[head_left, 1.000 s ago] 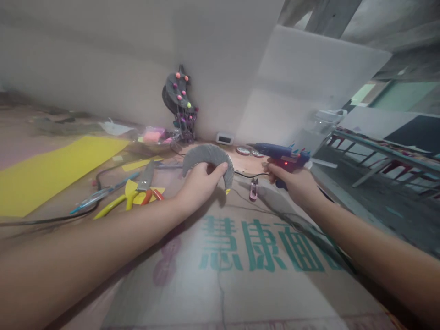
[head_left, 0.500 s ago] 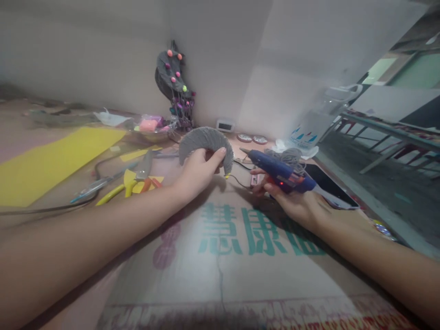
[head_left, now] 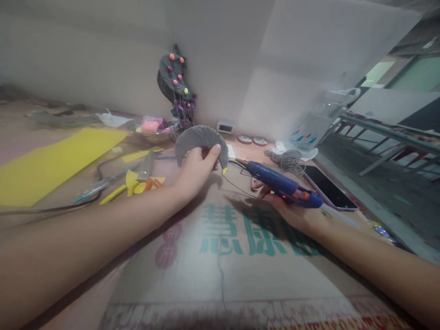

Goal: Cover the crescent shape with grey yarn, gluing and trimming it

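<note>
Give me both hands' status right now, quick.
Left hand: closed, holding the grey crescent.
Right hand: closed, holding the blue glue gun, nozzle pointed toward the crescent.

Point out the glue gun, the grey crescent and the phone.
Glue gun (head_left: 280, 179), head view: on its blue body.
Grey crescent (head_left: 200, 137), head view: on its upper curve.
Phone (head_left: 328, 186), head view: on its dark screen.

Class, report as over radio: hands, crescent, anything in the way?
Left hand: gripping crescent. Right hand: holding glue gun, nozzle toward crescent. Possibly in the way: strand running between hands.
</note>
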A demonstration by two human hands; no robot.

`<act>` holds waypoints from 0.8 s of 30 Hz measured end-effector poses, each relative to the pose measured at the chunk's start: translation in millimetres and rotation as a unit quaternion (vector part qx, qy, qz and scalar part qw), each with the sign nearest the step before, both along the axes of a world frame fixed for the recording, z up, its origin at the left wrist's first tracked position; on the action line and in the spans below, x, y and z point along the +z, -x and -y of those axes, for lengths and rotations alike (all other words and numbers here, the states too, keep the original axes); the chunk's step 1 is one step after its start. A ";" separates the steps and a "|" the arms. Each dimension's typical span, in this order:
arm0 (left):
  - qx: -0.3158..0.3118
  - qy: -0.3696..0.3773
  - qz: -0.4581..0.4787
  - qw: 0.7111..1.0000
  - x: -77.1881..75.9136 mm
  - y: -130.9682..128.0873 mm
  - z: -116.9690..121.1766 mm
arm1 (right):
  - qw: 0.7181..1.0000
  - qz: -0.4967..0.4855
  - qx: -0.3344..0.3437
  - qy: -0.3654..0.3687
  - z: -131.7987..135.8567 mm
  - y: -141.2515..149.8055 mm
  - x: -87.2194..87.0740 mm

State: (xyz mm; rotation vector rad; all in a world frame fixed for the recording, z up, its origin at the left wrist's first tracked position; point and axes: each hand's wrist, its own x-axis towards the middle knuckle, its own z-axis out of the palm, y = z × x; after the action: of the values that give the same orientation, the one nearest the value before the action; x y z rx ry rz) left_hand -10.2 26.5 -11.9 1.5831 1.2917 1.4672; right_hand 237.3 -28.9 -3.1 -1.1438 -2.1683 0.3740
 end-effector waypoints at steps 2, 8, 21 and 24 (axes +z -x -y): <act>-0.001 0.002 0.000 1.000 1.7 -0.9 2.3 | 1.000 -0.009 -0.016 -0.003 -0.9 2.4 0.3; -0.009 -0.010 -0.029 0.999 6.0 -2.9 8.6 | 0.996 -0.062 -0.018 0.055 -1.0 10.2 -2.0; -0.019 -0.005 -0.049 0.999 8.4 -3.3 13.2 | 0.996 -0.003 -0.044 0.083 -0.5 13.7 4.3; -0.024 0.002 -0.035 0.999 8.0 -3.7 13.0 | 0.996 0.001 -0.036 0.080 1.2 15.7 5.9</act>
State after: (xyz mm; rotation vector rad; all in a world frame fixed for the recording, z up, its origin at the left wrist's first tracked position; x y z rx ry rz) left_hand -6.5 13.5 -3.9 1.6647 1.2855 1.3904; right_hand 221.6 -30.1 2.8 -1.3069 -2.1226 0.5211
